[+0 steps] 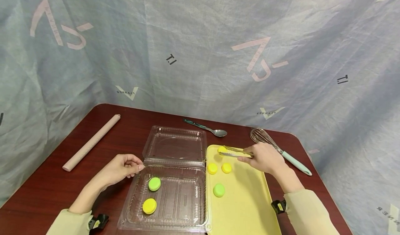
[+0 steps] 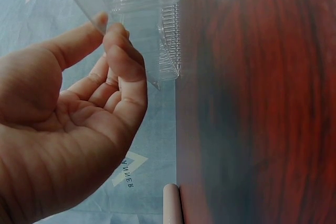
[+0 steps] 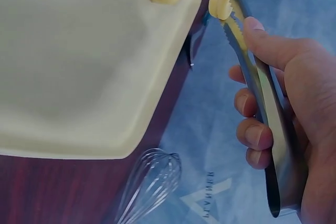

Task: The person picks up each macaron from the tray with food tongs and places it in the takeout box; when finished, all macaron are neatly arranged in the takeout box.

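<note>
My left hand [image 1: 123,168] pinches the edge of a clear plastic container [image 1: 175,224] between thumb and fingertips. The container lies with its lid [image 1: 173,148] folded back; a green macaron [image 1: 154,184] and a yellow macaron [image 1: 149,206] sit inside. In my right hand [image 1: 265,157] is a pair of metal tongs [image 3: 273,129], gripped around the arms. Between the tong tips is another yellow macaron [image 3: 219,2], over the far left corner of a pale yellow tray [image 1: 247,207]. Two yellow macarons [image 1: 212,168] and a green macaron [image 1: 219,190] rest on the tray.
A rolling pin [image 1: 91,143] lies at the left of the dark wooden table. Behind the container is a spoon [image 1: 218,133] with a patterned handle. The whisk [image 1: 281,151] lies right of the tray, near my right forearm. A printed cloth [image 1: 200,54] hangs behind.
</note>
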Demonstrator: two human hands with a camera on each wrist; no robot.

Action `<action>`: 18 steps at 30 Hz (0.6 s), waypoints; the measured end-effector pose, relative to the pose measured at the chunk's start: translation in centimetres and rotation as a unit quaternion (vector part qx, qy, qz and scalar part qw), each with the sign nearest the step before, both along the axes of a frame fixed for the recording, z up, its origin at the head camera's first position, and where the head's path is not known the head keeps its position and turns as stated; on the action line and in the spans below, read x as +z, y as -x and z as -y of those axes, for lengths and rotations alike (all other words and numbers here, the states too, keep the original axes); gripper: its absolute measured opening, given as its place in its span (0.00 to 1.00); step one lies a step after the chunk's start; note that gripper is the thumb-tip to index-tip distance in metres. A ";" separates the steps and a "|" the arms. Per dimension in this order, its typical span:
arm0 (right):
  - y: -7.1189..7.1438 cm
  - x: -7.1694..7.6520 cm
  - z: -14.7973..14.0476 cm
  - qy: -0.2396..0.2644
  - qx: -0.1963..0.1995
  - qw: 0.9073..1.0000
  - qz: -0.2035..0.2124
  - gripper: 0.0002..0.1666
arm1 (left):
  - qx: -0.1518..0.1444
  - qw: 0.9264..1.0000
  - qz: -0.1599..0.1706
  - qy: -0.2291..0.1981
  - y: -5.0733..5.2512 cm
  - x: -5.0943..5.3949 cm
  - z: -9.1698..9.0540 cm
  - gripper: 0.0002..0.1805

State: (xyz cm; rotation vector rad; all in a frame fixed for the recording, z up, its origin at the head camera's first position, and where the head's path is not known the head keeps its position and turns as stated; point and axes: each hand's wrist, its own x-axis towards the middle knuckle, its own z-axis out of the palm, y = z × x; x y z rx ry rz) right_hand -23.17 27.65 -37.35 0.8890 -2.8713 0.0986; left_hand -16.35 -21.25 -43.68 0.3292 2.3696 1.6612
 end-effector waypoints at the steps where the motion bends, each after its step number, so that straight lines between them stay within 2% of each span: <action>1: -0.1 0.2 0.1 0.002 0.001 1.000 0.000 0.18 | 0.000 1.000 -0.001 0.000 0.0 0.0 0.0 0.13; 10: -1.2 1.6 0.9 0.000 0.013 1.000 -0.003 0.16 | 0.000 1.000 0.000 0.003 -0.1 0.2 0.0 0.14; 18: -2.2 2.5 1.8 0.001 0.027 1.000 -0.015 0.20 | 0.000 1.000 -0.002 0.002 -0.1 0.1 0.0 0.13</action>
